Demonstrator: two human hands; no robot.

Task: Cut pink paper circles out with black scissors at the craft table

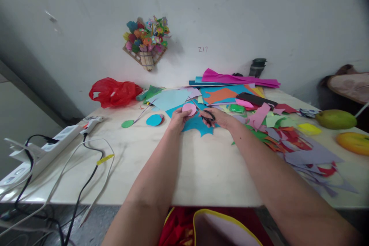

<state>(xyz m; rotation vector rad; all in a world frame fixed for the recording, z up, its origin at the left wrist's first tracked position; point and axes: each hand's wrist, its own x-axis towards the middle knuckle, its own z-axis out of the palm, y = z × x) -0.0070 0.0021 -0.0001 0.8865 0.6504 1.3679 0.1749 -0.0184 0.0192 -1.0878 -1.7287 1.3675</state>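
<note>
At the centre of the frame, the left hand [178, 119] pinches the lower-left edge of a pink paper circle [189, 109]; just right of it, the right hand [216, 116] has its fingers around black scissors [208, 116]. The circle looks light, thin and easily creased, best held gently near its rim. Blue paper [198, 125] lies beneath; scraps [305, 157] spread rightward.

Pale table [138, 173], white power strip [62, 134], red plastic bag [115, 94], green paper disc [127, 123], scattered paper scraps [309, 157]

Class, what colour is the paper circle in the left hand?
Pink: the paper circle shows best in the head view.
</note>
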